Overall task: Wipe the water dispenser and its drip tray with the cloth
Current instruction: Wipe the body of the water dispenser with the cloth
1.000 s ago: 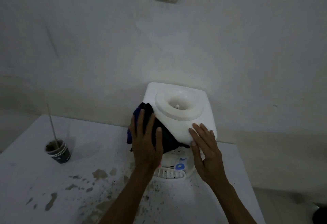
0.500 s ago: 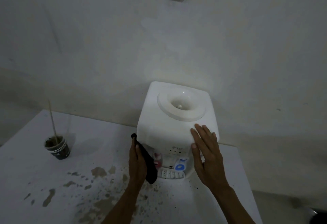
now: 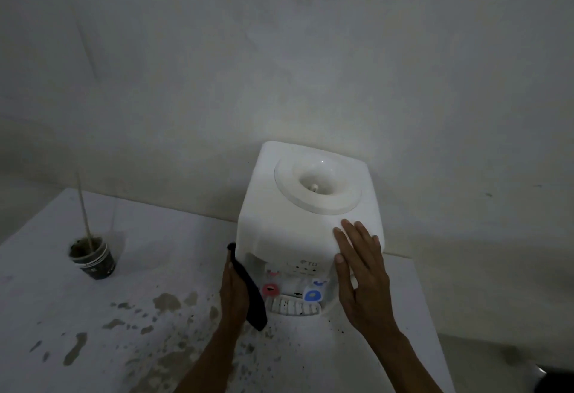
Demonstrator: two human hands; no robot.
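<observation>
White table (image 3: 155, 252), one dispenser (image 3: 295, 231), one cloth (image 3: 253, 296)

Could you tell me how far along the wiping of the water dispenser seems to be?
Mid-job, probably. The left hand presses the dark cloth against the water dispenser at its left side, while the right hand steadies its front right corner. The drip tray is untouched by the cloth now, so probably still left.

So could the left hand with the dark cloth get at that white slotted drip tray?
Probably yes: the left hand holds the dark cloth right beside the white slotted drip tray, with nothing between them.
</observation>
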